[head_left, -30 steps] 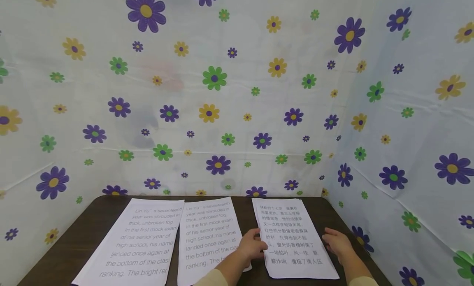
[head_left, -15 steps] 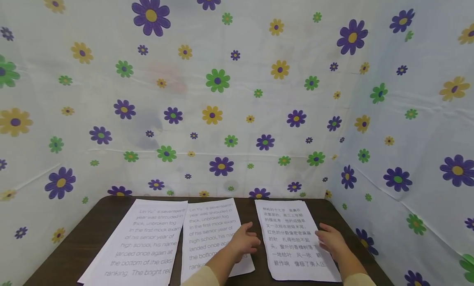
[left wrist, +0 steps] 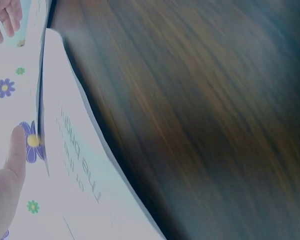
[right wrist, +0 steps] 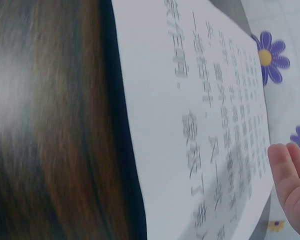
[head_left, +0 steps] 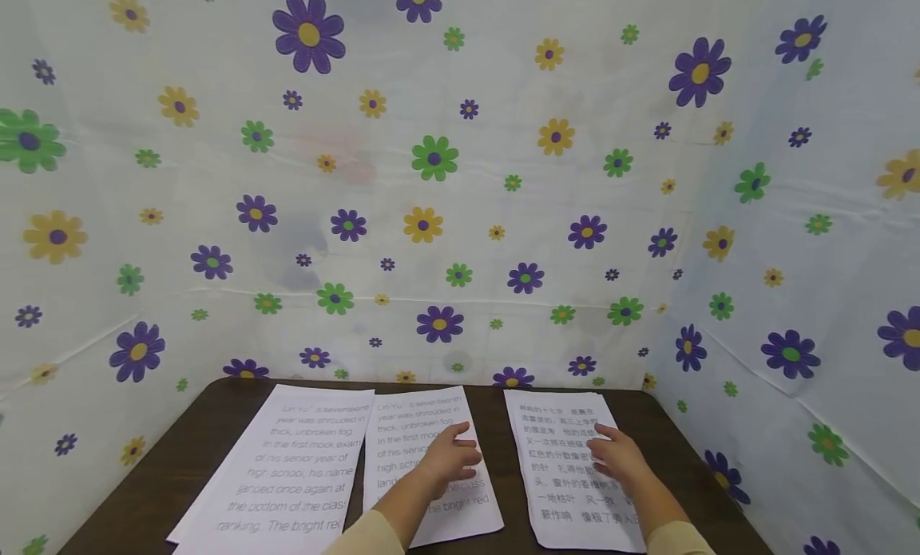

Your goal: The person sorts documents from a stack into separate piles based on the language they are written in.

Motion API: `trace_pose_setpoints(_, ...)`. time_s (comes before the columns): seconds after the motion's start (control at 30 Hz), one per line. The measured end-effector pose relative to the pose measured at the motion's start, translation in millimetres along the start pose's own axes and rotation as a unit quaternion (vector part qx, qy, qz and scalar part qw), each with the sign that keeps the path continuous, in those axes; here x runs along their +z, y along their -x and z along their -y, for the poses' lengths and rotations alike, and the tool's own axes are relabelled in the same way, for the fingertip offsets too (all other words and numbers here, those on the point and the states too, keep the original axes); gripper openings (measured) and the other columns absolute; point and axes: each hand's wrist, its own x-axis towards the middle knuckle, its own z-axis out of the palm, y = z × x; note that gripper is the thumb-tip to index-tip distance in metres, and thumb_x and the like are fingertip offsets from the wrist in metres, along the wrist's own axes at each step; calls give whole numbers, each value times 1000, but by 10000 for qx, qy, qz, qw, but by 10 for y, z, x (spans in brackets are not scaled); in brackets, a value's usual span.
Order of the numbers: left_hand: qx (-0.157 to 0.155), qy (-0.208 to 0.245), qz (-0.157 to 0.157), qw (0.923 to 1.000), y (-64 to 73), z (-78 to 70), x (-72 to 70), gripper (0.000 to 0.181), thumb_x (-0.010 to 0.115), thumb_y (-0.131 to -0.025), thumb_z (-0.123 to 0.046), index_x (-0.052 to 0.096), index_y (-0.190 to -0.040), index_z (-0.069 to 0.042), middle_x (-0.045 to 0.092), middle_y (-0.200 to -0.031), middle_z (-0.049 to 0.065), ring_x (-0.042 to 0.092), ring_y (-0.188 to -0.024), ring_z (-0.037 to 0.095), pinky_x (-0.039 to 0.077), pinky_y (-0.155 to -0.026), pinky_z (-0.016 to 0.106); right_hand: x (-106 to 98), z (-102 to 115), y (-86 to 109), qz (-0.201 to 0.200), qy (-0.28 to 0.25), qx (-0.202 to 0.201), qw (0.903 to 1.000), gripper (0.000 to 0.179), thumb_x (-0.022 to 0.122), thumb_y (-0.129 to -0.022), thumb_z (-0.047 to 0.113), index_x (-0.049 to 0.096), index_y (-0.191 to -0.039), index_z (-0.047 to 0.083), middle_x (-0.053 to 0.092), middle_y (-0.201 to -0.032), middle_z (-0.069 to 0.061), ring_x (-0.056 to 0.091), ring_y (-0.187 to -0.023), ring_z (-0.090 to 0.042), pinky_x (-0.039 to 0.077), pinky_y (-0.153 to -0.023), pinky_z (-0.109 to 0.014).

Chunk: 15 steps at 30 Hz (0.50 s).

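My left hand hovers over the middle stack of English-printed paper, fingers spread loosely and holding nothing. Only its thumb shows in the left wrist view, beside the sheet's edge. Over the right part of the stack of Chinese-printed paper hangs my right hand, with its fingers extended and nothing in them. Several fingers of that hand appear at the right of the right wrist view, above the printed sheet. Whether either hand touches paper is unclear.
Another stack of English-printed paper lies at the left, its sheets slightly fanned, close beside the middle stack. All rest on a dark wooden table. White cloth with flower prints encloses the table at the back and sides.
My left hand has left the Chinese-printed stack's left edge and moved left over the middle stack. My right hand has moved left over the Chinese-printed stack. The head view has shifted slightly left.
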Motion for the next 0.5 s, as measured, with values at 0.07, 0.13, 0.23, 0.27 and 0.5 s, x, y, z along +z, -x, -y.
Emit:
trace_pose_setpoints(0.07,-17,-28,-35,10000,8,1,-56,72,61,-84,0,29,-147,9,52,-131,35,65,-108,40,59,-86,46,53,19,-7,52,62,-54,10000,59,50,-97,14,29,-149,-4,40,-141,-36,47,-126,-48,53,-96,-45)
trace_pose_setpoints(0.13,-55,-61,-65,9999,23,-10,-115,72,61,-84,0,29,-147,9,52,-131,34,65,-108,40,59,-86,46,108,40,-6,82,87,-87,9999,58,51,-97,14,31,-149,-2,42,-141,-34,47,-126,-47,54,-95,-43)
trace_pose_setpoints(0.23,-69,-114,-111,9998,48,-30,-201,70,61,-86,0,28,-147,9,52,-132,34,65,-109,40,59,-86,46,189,62,-6,150,167,-207,9995,58,51,-96,14,32,-149,-3,43,-140,-34,48,-125,-48,55,-94,-42)
trace_pose_setpoints(0.27,-86,-139,-127,9998,58,-40,-229,70,61,-86,-1,28,-148,9,52,-131,33,65,-109,40,59,-86,46,216,68,-6,162,178,-233,9994,58,51,-96,14,32,-148,-3,43,-140,-34,48,-125,-48,55,-93,-42)
trace_pose_setpoints(0.5,-197,-353,-231,9989,98,-32,-451,69,60,-89,-5,28,-149,7,53,-131,31,64,-111,38,59,-86,42,396,110,-13,186,268,-326,9989,56,52,-96,14,36,-147,-3,46,-137,-34,51,-122,-47,57,-89,-39)
